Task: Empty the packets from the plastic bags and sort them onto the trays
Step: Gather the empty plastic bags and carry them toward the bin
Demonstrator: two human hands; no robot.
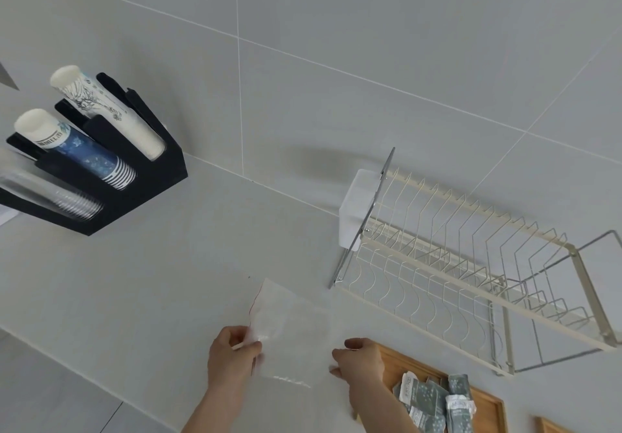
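At the near edge of the pale grey countertop (141,281), both forearms reach up and forward from the bottom of the view. Left hand (232,355): fingers curled, thumb and fingertips pinching the left edge of a clear plastic bag (286,325). Right hand (360,360): knuckles toward the camera, fingers bent over the bag's right edge; the grip itself is hidden behind the hand, so I cannot tell how firmly it holds. The hands are apart, with the bag stretched between them.

Bag: thin, translucent, slightly frosted film, roughly rectangular, with a fine red line along its upper left edge. It is held up over the counter, its top corner pointing toward the wall. No contents can be made out inside.

Just right of the right hand, a wooden tray (488,402), warm honey colour with a raised rim, carries a heap of grey-green packets (427,399), crinkled sachets with pale print. The corner of a second wooden tray (547,426) shows at the bottom right.

Behind the trays stands a cream-coated wire dish rack (454,257), with a white plastic box (356,210) at its left end. At far left, a black cup holder (111,180) carries stacked paper cups (101,160) lying in its slots. The wall is large matte grey tiles (336,28).
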